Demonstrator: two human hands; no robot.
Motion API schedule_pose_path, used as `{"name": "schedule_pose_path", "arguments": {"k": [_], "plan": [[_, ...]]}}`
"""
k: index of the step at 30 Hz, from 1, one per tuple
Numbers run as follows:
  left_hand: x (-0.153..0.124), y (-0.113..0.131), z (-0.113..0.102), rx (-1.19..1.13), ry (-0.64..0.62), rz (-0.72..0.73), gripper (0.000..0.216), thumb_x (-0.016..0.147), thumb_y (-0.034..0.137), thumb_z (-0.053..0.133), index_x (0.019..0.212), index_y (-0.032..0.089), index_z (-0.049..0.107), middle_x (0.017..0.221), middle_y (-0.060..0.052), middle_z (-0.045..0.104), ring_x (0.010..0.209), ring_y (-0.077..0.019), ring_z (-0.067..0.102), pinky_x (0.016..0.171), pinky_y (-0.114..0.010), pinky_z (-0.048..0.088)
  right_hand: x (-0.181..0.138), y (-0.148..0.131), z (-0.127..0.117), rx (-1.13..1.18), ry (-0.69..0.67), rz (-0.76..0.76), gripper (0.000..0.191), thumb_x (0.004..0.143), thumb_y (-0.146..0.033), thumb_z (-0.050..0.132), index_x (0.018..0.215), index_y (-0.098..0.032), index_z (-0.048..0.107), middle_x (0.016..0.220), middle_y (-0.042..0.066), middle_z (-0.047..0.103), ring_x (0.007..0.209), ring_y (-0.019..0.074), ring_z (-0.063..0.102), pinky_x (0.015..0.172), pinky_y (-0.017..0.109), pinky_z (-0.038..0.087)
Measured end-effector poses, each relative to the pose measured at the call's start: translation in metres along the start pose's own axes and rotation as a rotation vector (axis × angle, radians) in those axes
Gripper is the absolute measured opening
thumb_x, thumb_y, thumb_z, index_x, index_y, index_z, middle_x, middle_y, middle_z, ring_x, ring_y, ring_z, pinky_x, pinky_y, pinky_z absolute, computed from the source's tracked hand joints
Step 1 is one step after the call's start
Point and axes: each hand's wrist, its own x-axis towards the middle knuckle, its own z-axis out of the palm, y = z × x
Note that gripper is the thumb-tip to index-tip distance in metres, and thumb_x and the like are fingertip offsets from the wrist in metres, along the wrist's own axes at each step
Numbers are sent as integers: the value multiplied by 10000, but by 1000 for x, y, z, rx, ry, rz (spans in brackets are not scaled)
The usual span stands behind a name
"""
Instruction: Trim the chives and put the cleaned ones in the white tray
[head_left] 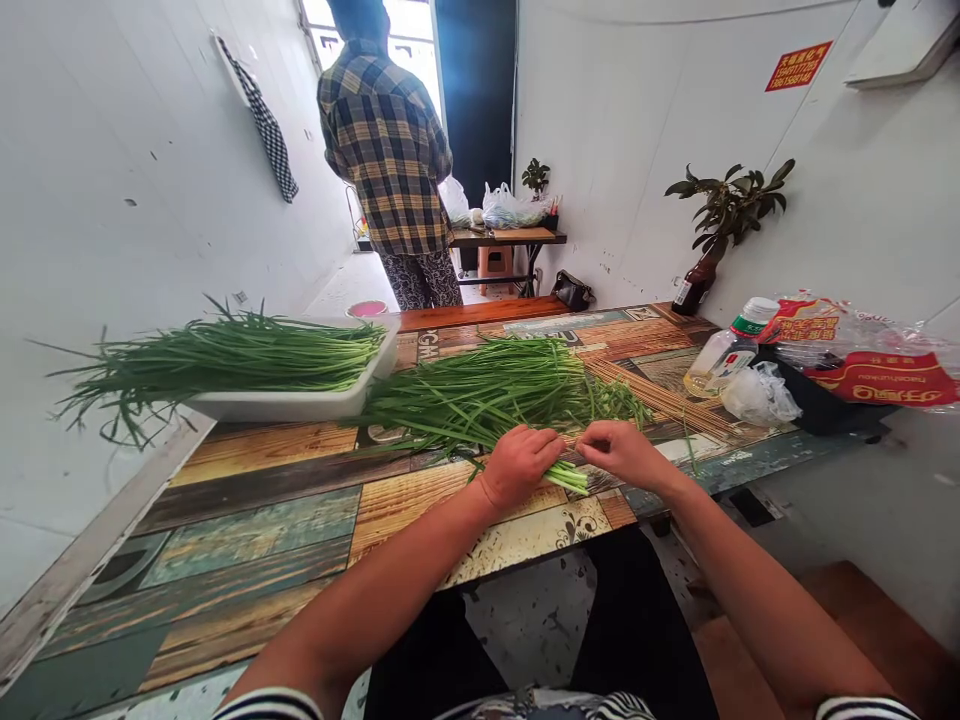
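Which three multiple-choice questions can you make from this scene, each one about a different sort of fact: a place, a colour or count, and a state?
1. Where is the white tray?
A. On the floor by the door
B. On the far left of the table, beside the loose chives
C. On the stool

2. What colour is the wall sign?
A. Blue
B. Green
C. Red

3. What are the left hand and right hand doing?
A. Holding a bottle
B. Resting on the tray
C. Touching a bunch of chives

1: B, the tray stands on the tabletop left of the loose pile.
2: C, the sign shows yellow characters on red.
3: C, both hands meet at the stalks near the table's front edge.
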Motion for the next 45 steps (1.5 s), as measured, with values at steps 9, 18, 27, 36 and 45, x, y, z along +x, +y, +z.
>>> {"name": "schedule_pose_path", "arguments": {"k": [9, 18, 27, 36, 45], "plan": [[-2, -1, 1, -9, -50, -4, 342, 962, 205, 286, 978, 145, 622, 921, -96, 670, 716, -155, 609, 635, -289, 433, -6, -11, 0, -232, 99, -225, 221, 862, -268, 515, 717, -196, 665, 733, 52, 636, 721, 161, 572, 657, 266, 423], [-1, 2, 1, -8, -93, -36, 338, 965, 219, 295, 945, 146, 625, 904, -86, 670, 712, -155, 599, 631, -286, 424, -2, -9, 6, -320, 70, -212, 194, 806, -159, 508, 682, -173, 656, 681, 40, 606, 664, 138, 536, 619, 243, 389], [-1, 2, -2, -17, -139, -28, 303, 918, 167, 356, 1123, 161, 580, 901, -71, 629, 712, -153, 574, 620, -286, 400, 1, 26, 3, 110, 84, 157, 231, 759, -328, 549, 678, -157, 682, 619, -6, 638, 573, 119, 536, 539, 223, 391], [3, 6, -3, 51, -144, -29, 274, 966, 314, 372, 970, 181, 612, 841, -57, 600, 685, -146, 523, 634, -279, 386, 56, 45, -10, -517, 255, 133, 209, 831, -240, 531, 802, -200, 734, 844, 78, 672, 841, 208, 583, 738, 308, 436], [7, 5, -11, 64, -63, -48, 278, 974, 308, 360, 902, 179, 596, 850, -51, 629, 729, -151, 511, 707, -295, 409, 86, 59, -4, -684, 130, 202, 227, 853, -293, 559, 976, -179, 711, 985, 116, 625, 989, 240, 542, 805, 316, 418]]}}
